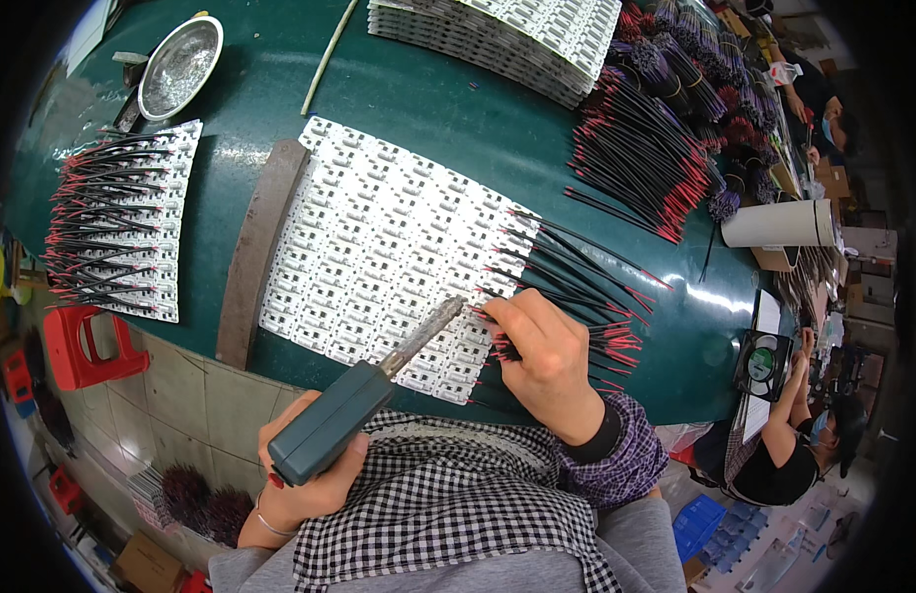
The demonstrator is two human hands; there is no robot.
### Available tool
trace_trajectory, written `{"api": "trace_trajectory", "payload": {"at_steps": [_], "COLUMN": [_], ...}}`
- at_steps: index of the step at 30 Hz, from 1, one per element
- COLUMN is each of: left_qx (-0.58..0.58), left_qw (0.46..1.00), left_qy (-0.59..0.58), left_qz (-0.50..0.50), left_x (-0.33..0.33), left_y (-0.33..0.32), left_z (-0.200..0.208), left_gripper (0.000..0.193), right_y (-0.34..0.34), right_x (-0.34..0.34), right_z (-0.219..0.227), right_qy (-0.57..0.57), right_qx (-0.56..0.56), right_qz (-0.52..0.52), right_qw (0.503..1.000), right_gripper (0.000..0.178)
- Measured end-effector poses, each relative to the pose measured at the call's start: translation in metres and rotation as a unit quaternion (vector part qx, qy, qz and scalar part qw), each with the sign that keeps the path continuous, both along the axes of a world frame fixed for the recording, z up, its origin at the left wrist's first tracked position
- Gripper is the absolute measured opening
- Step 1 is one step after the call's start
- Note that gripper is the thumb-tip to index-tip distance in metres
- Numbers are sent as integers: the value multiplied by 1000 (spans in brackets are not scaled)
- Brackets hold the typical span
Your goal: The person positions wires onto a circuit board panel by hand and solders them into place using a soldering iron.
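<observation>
My left hand (315,469) is wrapped round the dark green handle of a soldering gun (332,423). Its metal tip points up and right, reaching the right part of a white circuit board panel (379,247) covered in small dark parts. Beside that tip, my right hand (547,351) is closed in a pinch on a thin wire (481,310) at the panel; its fingers partly hide the wire. Several black wires (577,252) with red ends fan out to the right from the panel's right edge. A brown flat bar (255,262) lies along the panel's left edge.
Another panel (171,232) with wires attached lies at the far left, below a round metal dish (181,69). At the back stand a stack of panels (498,40) and a pile of black and red wires (641,148). A co-worker (794,445) sits at the right.
</observation>
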State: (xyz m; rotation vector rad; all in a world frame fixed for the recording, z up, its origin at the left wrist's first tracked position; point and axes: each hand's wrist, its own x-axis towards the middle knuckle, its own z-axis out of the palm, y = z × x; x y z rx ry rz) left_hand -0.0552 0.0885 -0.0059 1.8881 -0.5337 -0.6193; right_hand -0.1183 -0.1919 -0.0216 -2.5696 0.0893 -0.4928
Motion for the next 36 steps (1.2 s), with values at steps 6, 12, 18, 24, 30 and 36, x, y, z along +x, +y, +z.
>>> {"api": "trace_trajectory", "payload": {"at_steps": [6, 12, 18, 24, 30, 36], "left_qx": [-21, -25, 15, 8, -58, -54], "left_qw": [1000, 1000, 1000, 998, 995, 994], "left_qy": [-12, -11, 25, 31, -7, -20], "left_qz": [20, 3, -6, 49, 76, 88], "left_x": [1, 1, 4, -8, -10, -13], "left_y": [-2, -4, -5, 9, 10, 11], "left_z": [-1, 1, 11, -1, -6, -7], "left_gripper": [27, 24, 23, 25, 27, 25], "right_y": [-6, -7, -5, -3, -3, 7], "right_x": [2, 4, 3, 3, -1, -8], "right_z": [-2, 2, 5, 6, 13, 10], "right_qy": [25, 41, 38, 33, 8, -53], "right_qx": [43, 89, 67, 49, 33, 30], "right_qz": [1, 5, 0, -1, 6, 5], "right_qw": [999, 995, 997, 998, 999, 998], "right_gripper": [38, 42, 40, 39, 39, 39]}}
